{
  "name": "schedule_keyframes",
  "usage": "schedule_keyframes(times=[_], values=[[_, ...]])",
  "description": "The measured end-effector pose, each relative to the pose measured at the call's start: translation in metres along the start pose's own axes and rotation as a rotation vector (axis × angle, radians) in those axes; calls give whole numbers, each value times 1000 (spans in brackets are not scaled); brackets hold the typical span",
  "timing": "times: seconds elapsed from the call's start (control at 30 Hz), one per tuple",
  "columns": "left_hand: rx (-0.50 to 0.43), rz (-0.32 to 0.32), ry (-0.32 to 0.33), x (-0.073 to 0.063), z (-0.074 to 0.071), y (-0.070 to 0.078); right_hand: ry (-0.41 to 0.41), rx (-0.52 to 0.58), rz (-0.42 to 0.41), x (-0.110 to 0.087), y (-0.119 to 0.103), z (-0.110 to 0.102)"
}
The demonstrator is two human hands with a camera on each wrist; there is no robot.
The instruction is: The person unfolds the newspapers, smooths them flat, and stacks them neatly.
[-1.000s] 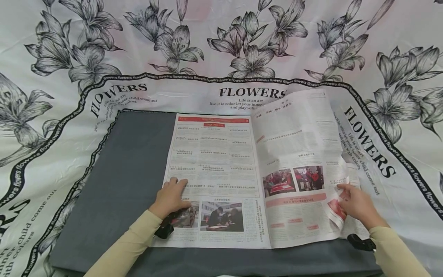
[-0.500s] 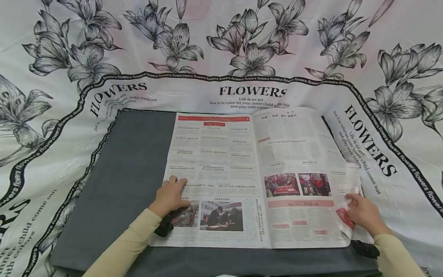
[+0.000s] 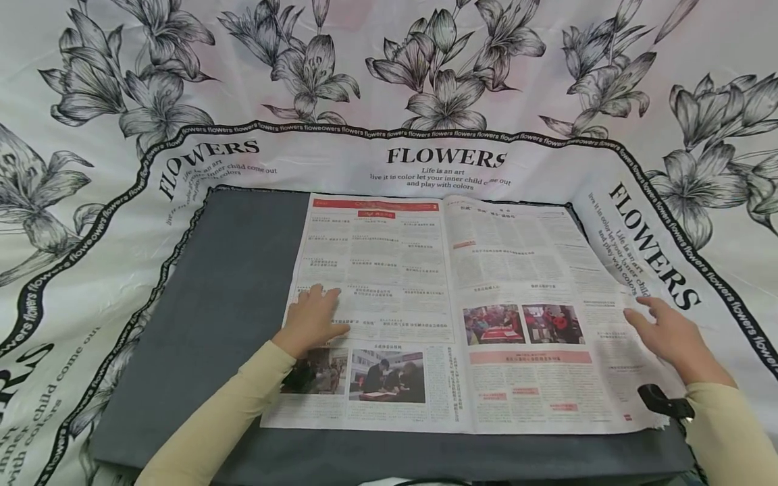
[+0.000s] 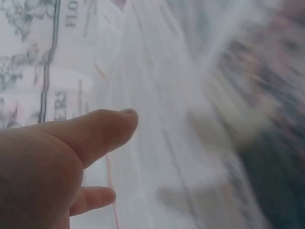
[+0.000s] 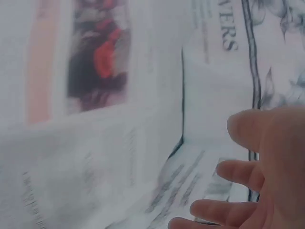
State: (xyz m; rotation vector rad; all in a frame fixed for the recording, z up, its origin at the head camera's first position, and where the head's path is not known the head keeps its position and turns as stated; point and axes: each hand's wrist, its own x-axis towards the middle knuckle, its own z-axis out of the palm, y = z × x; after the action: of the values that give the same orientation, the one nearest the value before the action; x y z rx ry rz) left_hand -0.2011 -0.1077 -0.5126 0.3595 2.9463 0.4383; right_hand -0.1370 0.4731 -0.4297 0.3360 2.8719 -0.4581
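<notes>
A newspaper (image 3: 377,270) lies spread open across a dark grey surface, its two pages side by side. Over the lower left page my left hand (image 3: 313,320) has its fingers spread, holding nothing; whether it touches the paper I cannot tell. My right hand (image 3: 677,337) is by the outer edge of the right page (image 3: 523,270), fingers extended and nothing in them. In the right wrist view, the fingers of the right hand (image 5: 257,167) are apart from one another beside the paper. The left wrist view shows the thumb of the left hand (image 4: 105,133) over blurred newsprint.
The grey tabletop (image 3: 225,290) shows to the left of the newspaper and along its front. Around it runs a white cloth (image 3: 444,162) printed with black flowers and lettering. Dark wrist straps, one (image 3: 665,401) at the right wrist, sit near the sleeves.
The right page has come down flat and its curled lower right corner has spread out. My right hand has let go of it and moved right and up. The left hand has shifted slightly up.
</notes>
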Motion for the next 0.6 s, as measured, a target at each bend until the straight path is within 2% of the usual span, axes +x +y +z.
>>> schedule_keyframes(times=[0.1, 0.2, 0.3, 0.43, 0.6], values=[[-2, 46, -33, 20, 1, 23, -19, -36, -105, 12, -26, -6], [-6, 92, -79, 42, 9, 49, -33, -60, -241, 25, -58, 4], [6, 122, -121, 60, 19, 73, -31, -67, -328, 36, -92, 27], [39, 140, -121, 75, 30, 96, 10, -118, -420, 50, -134, 63], [47, 79, -122, 87, 37, 114, 56, -211, -502, 70, -178, 101]])
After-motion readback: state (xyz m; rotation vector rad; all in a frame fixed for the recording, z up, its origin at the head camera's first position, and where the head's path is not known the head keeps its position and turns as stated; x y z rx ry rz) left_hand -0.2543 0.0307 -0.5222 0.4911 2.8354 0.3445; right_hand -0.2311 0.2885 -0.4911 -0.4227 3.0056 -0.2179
